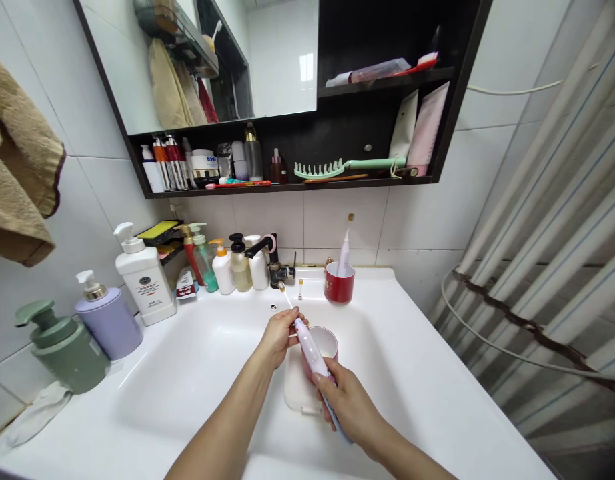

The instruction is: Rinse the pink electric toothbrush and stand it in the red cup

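Observation:
Over the white sink (202,373), my right hand (345,397) wraps round the handle of a pale pink and blue electric toothbrush (310,347). At the neck of its brush head, my left hand (280,333) pinches with thumb and fingers. The brush end points away from me, toward the black faucet (275,260). Beneath the toothbrush, partly covered by it and my right hand, a red cup (330,337) stands in the basin. A whitish flat item (298,393) lies under or beside that cup; its kind is unclear.
Another red cup (339,287) with a second electric toothbrush (343,257) stands on the back right rim. Several pump bottles (237,263) line the left and back. A dark shelf (287,187) holds a green hairbrush (372,163). A folded curtain (552,267) hangs at right.

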Demonstrator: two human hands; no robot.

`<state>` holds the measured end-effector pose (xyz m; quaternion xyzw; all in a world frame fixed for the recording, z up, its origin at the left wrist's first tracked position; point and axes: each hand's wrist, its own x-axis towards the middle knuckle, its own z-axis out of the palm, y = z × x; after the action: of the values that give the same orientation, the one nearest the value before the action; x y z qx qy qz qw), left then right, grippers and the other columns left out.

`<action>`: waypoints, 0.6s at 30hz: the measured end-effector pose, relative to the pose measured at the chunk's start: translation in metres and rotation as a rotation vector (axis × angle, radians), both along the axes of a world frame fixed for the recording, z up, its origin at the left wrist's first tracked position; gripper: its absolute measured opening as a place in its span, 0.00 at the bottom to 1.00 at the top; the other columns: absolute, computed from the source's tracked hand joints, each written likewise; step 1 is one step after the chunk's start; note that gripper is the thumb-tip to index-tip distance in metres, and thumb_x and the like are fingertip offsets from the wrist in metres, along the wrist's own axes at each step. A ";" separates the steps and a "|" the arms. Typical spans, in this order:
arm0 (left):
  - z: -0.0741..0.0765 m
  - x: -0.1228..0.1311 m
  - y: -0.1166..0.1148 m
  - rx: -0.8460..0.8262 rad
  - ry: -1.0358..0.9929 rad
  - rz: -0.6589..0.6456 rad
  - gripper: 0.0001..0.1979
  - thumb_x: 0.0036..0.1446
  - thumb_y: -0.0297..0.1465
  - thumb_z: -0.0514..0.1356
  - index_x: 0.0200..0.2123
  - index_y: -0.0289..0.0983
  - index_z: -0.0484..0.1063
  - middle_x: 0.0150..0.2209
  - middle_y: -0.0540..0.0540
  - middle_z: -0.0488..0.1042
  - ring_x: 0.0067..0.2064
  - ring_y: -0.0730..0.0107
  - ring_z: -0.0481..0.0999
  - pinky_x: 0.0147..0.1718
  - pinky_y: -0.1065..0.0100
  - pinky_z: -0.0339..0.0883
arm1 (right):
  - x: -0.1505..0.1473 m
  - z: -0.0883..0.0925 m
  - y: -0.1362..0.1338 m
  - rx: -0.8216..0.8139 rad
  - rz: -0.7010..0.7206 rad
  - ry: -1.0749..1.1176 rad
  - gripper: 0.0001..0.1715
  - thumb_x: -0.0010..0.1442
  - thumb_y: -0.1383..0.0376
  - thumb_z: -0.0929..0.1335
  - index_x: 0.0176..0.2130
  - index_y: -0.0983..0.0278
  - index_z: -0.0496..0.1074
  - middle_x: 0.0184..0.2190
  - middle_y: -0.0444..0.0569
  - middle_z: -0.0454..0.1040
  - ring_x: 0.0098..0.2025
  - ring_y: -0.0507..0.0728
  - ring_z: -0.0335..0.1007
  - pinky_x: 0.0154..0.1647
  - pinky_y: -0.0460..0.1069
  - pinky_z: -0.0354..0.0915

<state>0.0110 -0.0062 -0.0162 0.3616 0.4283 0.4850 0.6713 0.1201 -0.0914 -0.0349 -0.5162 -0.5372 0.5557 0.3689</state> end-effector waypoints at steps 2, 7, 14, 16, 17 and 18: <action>0.001 0.002 -0.001 -0.007 0.004 -0.002 0.11 0.38 0.35 0.56 0.20 0.32 0.62 0.20 0.49 0.67 0.23 0.76 0.66 0.23 0.73 0.59 | 0.001 0.000 0.000 0.017 -0.010 -0.007 0.17 0.48 0.58 0.57 0.36 0.65 0.56 0.17 0.38 0.55 0.13 0.44 0.52 0.11 0.40 0.51; 0.003 0.001 -0.001 0.015 -0.043 0.003 0.12 0.37 0.36 0.57 0.22 0.32 0.64 0.22 0.48 0.67 0.24 0.75 0.67 0.25 0.72 0.59 | 0.001 0.003 0.002 0.028 0.001 0.018 0.17 0.48 0.57 0.57 0.37 0.65 0.57 0.17 0.38 0.55 0.13 0.44 0.51 0.11 0.41 0.52; 0.005 0.000 -0.002 0.098 -0.038 0.111 0.11 0.36 0.36 0.57 0.19 0.33 0.63 0.17 0.51 0.64 0.21 0.78 0.65 0.23 0.74 0.59 | -0.001 0.003 0.001 0.047 -0.005 0.005 0.17 0.48 0.57 0.57 0.37 0.64 0.56 0.17 0.38 0.55 0.13 0.44 0.52 0.11 0.41 0.52; 0.002 0.002 -0.001 0.122 -0.013 0.112 0.11 0.36 0.36 0.57 0.19 0.32 0.63 0.17 0.51 0.64 0.21 0.79 0.64 0.23 0.74 0.59 | -0.002 0.002 0.000 0.032 -0.017 0.015 0.16 0.48 0.57 0.57 0.35 0.64 0.56 0.17 0.37 0.55 0.13 0.44 0.51 0.11 0.41 0.52; 0.001 0.003 0.000 0.134 -0.003 0.114 0.11 0.36 0.36 0.57 0.19 0.32 0.63 0.16 0.52 0.64 0.20 0.79 0.64 0.24 0.74 0.58 | -0.002 0.002 0.000 0.023 -0.021 0.027 0.16 0.48 0.56 0.57 0.34 0.65 0.56 0.16 0.37 0.54 0.13 0.44 0.51 0.11 0.41 0.51; -0.001 0.004 0.001 0.145 0.003 0.115 0.12 0.36 0.36 0.57 0.19 0.32 0.63 0.16 0.52 0.63 0.20 0.79 0.64 0.24 0.74 0.58 | -0.002 0.002 0.000 0.012 -0.019 0.045 0.15 0.48 0.56 0.57 0.33 0.65 0.56 0.16 0.37 0.54 0.13 0.44 0.51 0.11 0.41 0.51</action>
<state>0.0153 -0.0056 -0.0169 0.3848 0.4131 0.5518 0.6138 0.1177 -0.0919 -0.0332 -0.5063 -0.5273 0.5605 0.3892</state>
